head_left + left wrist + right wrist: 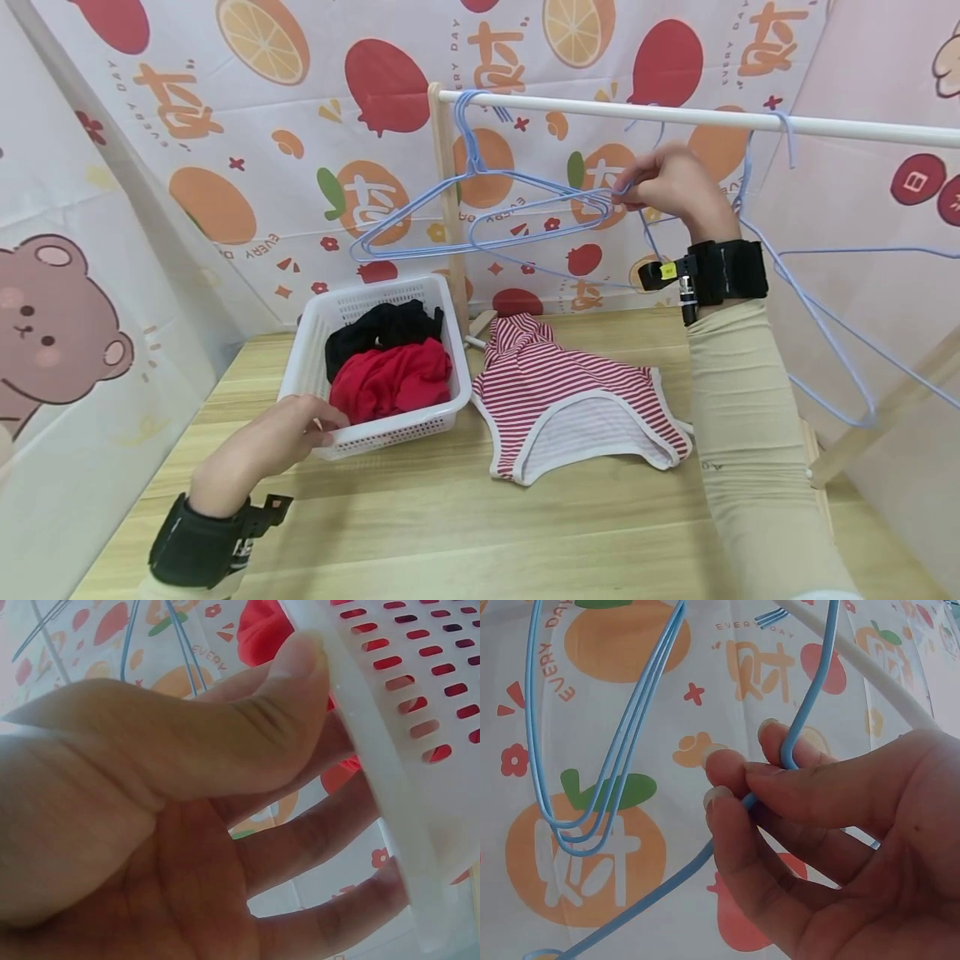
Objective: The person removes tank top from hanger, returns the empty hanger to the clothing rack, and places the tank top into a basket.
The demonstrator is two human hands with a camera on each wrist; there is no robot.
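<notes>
My left hand [273,437] holds the front left corner of a white plastic basket [405,431]. In the left wrist view the thumb lies on the basket's rim [375,757] and the fingers reach over its other side. Red cloth [390,379] and black cloth [386,327] lie bunched inside. Up by the rail, my right hand [667,187] pinches a blue hanger [641,904] near the bend below its hook, between thumb and fingertips. A red-and-white striped garment [570,387] with white trim lies on the table, right of the basket.
A white rail [675,115] on a wooden post [447,208] crosses above the table. Several blue hangers [420,204] hang at its left end, others [825,333] at the right. A wooden table [450,533] lies below, with a fruit-print cloth [300,167] behind.
</notes>
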